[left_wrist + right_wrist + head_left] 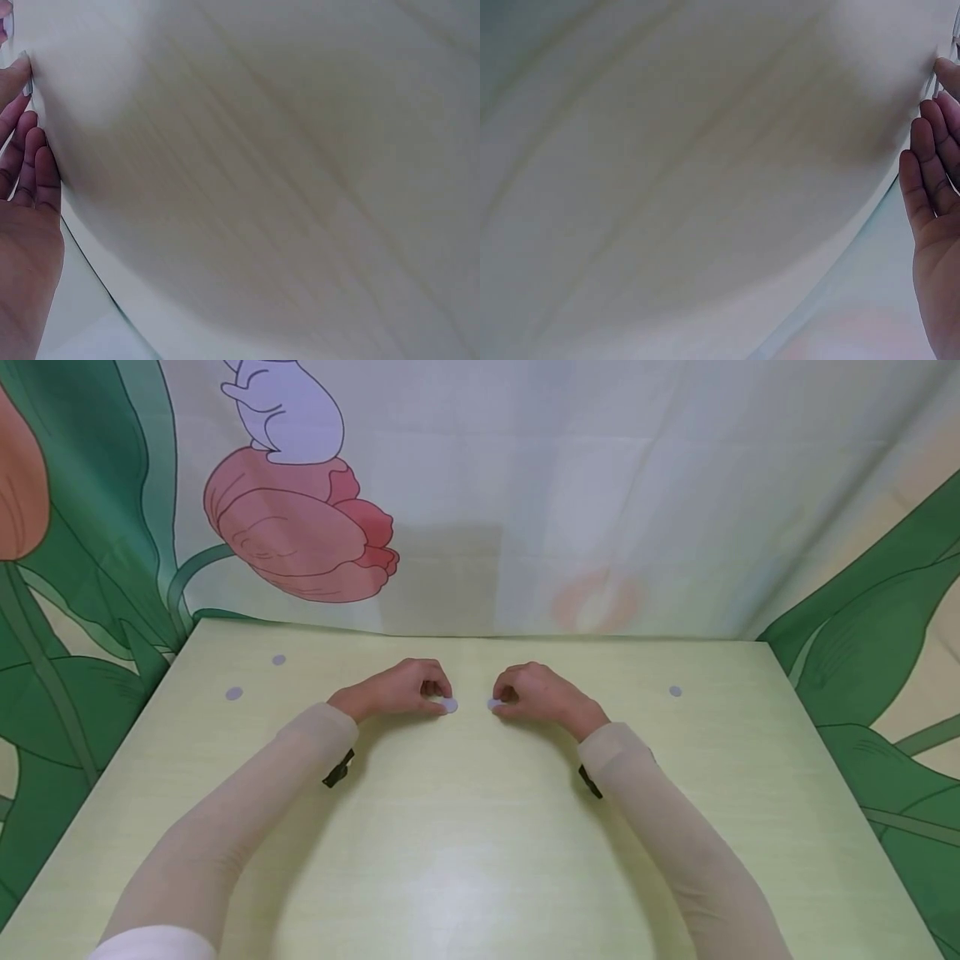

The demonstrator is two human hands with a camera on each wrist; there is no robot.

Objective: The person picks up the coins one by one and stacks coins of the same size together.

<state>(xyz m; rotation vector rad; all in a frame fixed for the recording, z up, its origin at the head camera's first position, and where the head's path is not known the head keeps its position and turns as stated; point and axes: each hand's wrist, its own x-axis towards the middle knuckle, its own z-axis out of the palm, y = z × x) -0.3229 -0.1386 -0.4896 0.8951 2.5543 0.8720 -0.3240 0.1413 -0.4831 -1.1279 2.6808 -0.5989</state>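
Note:
In the head view my left hand (pixel 408 686) pinches a small pale lilac disc (pixel 450 705) between thumb and fingertips, close over the table (pixel 465 827). Facing it, my right hand (pixel 542 693) pinches a second, similar disc (pixel 492 703), partly covered by the fingers. A short gap separates the two discs. Seen from the left wrist, the thin edge of a disc (pixel 28 73) shows at the thumb tip, and the other fingers lie by the tabletop. The right wrist view catches the right hand (pixel 934 187) only at its edge.
Two flat lilac discs lie at the table's left, a nearer one (pixel 234 693) and a farther one (pixel 279 660). Another disc (pixel 676 691) lies to the right. Behind the table's far edge hangs a printed curtain (pixel 585 485). Dark straps show under both sleeves.

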